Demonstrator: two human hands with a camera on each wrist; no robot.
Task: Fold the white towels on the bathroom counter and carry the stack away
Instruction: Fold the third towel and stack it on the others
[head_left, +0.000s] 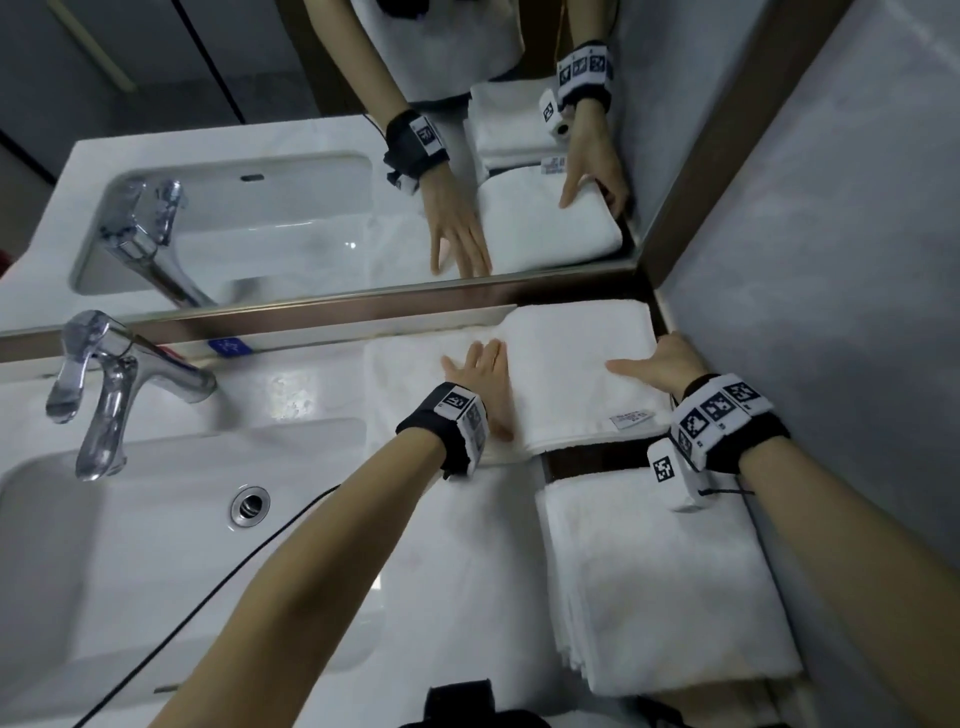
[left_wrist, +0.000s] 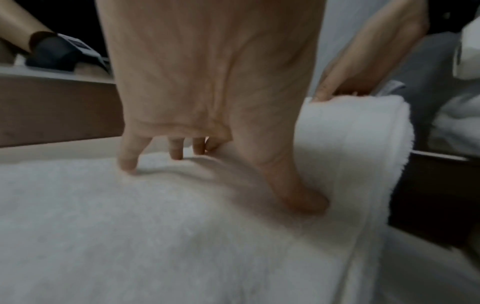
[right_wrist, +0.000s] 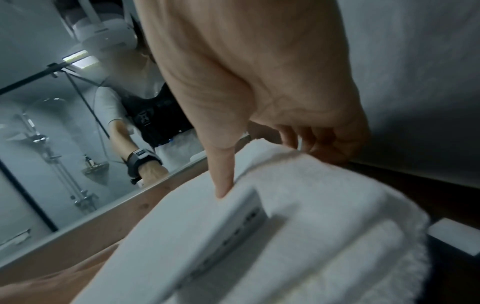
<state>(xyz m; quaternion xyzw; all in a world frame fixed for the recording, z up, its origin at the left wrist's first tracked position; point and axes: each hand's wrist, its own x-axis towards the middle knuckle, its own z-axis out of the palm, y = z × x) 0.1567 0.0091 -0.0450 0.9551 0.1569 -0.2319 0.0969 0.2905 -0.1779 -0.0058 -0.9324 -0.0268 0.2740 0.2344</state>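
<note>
At the white desk's far right corner, the left hand (head_left: 480, 379) presses flat, fingers straight, on a soft white terry towel (head_left: 561, 364) while the right hand (head_left: 657, 364) pinches its folded right edge, the likeliest hold on limp, light cloth.

Item count: one partly folded towel (head_left: 571, 364), one stack of folded towels (head_left: 665, 582), two hands, one faucet (head_left: 119, 384), one sink (head_left: 78, 545).

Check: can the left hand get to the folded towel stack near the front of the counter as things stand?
Probably yes. The left hand lies flat on the towel being folded and holds nothing. The stack lies nearer the person, its top uncovered. Only the right hand's forearm crosses above its far corner.
</note>
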